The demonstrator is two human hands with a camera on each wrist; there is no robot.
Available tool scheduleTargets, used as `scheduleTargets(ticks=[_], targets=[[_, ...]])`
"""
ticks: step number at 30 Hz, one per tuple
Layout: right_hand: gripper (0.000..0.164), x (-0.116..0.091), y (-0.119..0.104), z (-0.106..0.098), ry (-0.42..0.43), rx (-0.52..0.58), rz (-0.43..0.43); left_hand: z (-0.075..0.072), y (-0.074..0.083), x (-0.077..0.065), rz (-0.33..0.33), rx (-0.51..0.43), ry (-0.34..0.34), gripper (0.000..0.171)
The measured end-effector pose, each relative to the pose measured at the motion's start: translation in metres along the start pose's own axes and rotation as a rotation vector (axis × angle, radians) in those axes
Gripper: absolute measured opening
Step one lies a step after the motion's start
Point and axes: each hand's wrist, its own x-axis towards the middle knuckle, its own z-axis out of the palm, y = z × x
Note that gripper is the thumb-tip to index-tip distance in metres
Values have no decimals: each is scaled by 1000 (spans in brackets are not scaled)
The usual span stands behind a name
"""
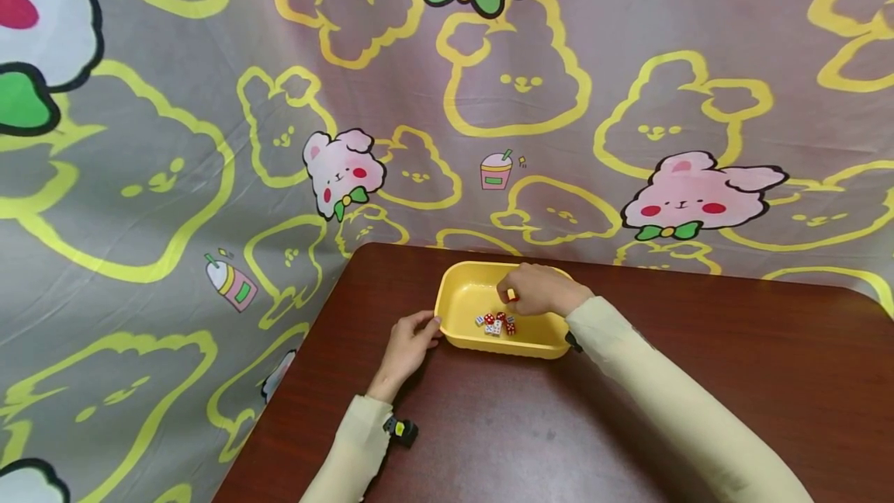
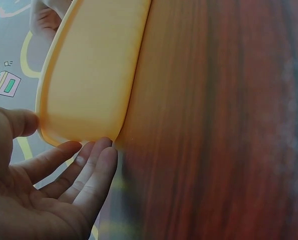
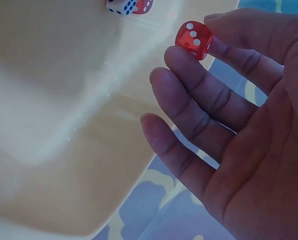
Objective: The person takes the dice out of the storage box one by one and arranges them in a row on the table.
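A yellow tray (image 1: 463, 343) stands on the brown table, with several red and white dice (image 1: 497, 327) grouped on its floor. My left hand (image 1: 407, 346) holds the tray's left end; in the left wrist view its thumb touches the rim and its fingertips lie against the outer wall (image 2: 88, 75). Above the tray's right half is my right hand (image 1: 541, 289). Its thumb and fingers pinch a red die (image 3: 193, 40) with white dots, and the other fingers are spread apart. Part of the tray's right side is hidden behind that hand.
The dark brown table (image 1: 733, 363) reaches forward to a grey curtain (image 1: 419, 200) with yellow outlines and pink rabbit heads. This curtain also runs down the table's left side. A wrist camera (image 1: 401, 431) is strapped to the left wrist.
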Motion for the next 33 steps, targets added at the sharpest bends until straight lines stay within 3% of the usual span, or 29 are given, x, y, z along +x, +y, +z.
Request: scheduleTargets(ticks=[20,33], targets=[[10,-9,3,-2,-13,-1,29,0,1,0,-2,-2,0,34],[10,-12,8,-1,7,-17,0,0,2,0,-12,8,1,34]])
